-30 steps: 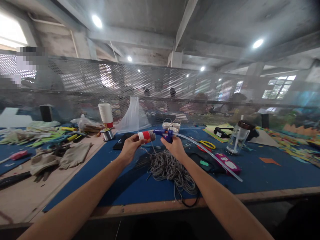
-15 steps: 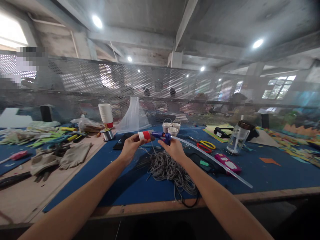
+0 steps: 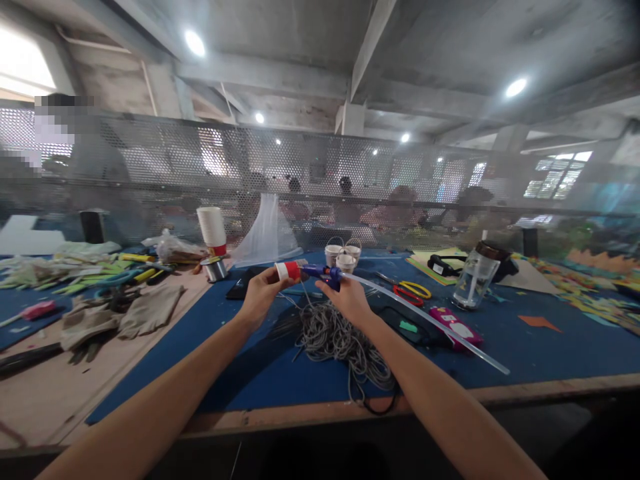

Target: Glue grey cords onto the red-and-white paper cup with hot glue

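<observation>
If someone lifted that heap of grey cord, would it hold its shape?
Probably not: the grey cord lies in loose, bending loops, so should sag. Lifting may also tug the paper cup in the left hand, as some cord seems to lead there.

Paper cup point(image 3: 288, 271), plastic glue gun point(image 3: 331, 275)

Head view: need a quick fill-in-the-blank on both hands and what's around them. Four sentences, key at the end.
1. The left hand holds a cup coloured white and ____.
2. The right hand holds a glue gun, its nozzle toward the ____ hand.
3. The tangled cord is coloured ____.
4. The small handled cups beyond the glue gun number ____.
Missing words: red; left; gray; three.
</observation>
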The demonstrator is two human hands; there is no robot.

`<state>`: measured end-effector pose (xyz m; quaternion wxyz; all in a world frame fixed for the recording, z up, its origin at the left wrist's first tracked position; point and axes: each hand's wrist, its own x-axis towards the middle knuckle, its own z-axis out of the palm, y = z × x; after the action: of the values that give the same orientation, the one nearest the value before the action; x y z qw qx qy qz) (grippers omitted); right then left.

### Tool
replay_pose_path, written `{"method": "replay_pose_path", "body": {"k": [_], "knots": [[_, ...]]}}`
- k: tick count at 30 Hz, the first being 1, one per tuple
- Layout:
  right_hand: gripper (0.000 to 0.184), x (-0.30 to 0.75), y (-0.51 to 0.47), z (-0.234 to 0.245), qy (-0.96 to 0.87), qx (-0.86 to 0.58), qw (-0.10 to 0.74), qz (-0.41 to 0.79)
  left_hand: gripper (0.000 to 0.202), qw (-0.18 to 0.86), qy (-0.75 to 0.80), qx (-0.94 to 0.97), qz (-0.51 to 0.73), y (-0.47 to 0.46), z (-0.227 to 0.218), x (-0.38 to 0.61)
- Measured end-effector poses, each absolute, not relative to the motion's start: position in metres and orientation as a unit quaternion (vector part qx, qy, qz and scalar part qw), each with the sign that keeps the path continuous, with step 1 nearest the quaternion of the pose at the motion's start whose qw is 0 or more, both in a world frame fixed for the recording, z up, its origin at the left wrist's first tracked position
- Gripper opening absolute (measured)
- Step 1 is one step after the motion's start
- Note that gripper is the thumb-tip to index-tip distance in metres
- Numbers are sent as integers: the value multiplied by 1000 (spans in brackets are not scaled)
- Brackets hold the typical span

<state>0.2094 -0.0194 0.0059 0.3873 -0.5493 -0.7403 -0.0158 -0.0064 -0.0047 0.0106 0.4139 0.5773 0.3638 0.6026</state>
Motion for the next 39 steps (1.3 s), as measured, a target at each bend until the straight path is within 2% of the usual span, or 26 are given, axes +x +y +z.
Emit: {"method": "replay_pose_path", "body": {"k": [7, 18, 29, 39], "knots": [[51, 210, -21, 6, -743, -560, 366, -19, 37, 406, 358, 588, 601, -5, 10, -6], [51, 211, -19, 4, -742, -555, 376, -20, 38, 396, 363, 589, 604, -4, 10, -7], [48, 212, -13, -4, -752, -479, 453, -12, 38, 404, 357, 584, 607, -3, 10, -7], [47, 213, -17, 1, -750, -496, 437, -12, 38, 396, 362, 584, 609, -4, 9, -7]]}}
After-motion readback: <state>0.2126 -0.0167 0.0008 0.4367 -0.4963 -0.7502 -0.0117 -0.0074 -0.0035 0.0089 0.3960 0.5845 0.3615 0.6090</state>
